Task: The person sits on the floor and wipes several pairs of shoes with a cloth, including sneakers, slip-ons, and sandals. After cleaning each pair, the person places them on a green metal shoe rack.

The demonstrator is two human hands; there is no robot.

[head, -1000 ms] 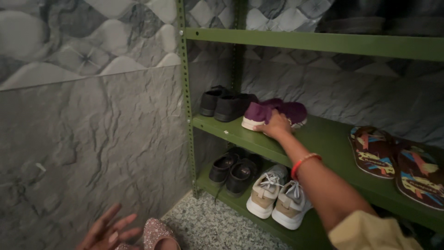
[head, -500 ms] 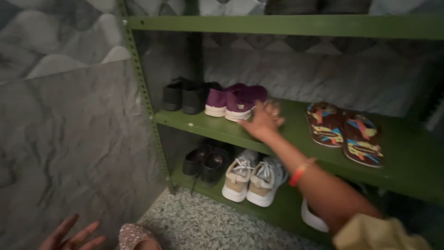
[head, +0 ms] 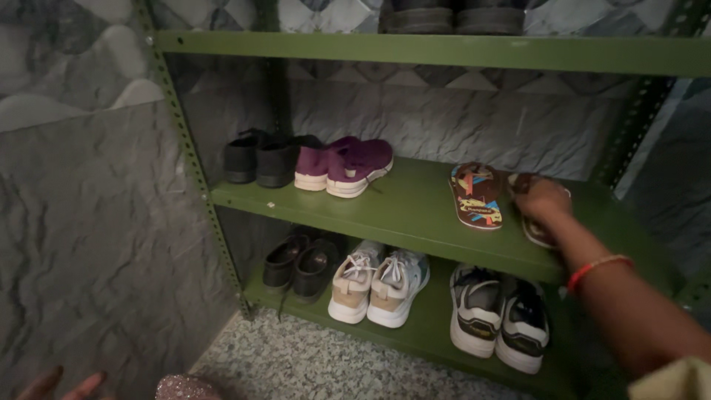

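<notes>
Since half a second ago the right hand (head: 543, 201) has left the purple shoes (head: 344, 164) and gone rightward along the middle shelf (head: 415, 211); it now lies, fingers curled, on the right-hand one of two patterned flip-flops (head: 535, 222), covering most of it (whether it grips the sole or only presses on it, I cannot tell).

At the near left bottom edge only the fingertips of the left hand (head: 63, 387) show, spread and holding nothing, just beside a glittery pink shoe (head: 185, 387) on the speckled floor (head: 311, 363).

The green metal rack (head: 181, 141) stands against a grey stone-look wall. Its top shelf carries dark shoes (head: 452, 16), cut off by the frame edge. On the middle shelf, left to right: a pair of black shoes (head: 259, 157) at the far left corner, touching the purple pair, then a wide bare stretch of green, then the left flip-flop (head: 475, 195) lying flat and uncovered, then the one under the hand, near the right upright. Room to move is in that bare stretch and along the shelf's near edge.

The bottom shelf (head: 429, 333) holds black slip-ons (head: 300, 263), beige-and-white sneakers (head: 378, 281) and grey-and-black sneakers (head: 500, 315), toes at the near lip, with small gaps between pairs.
</notes>
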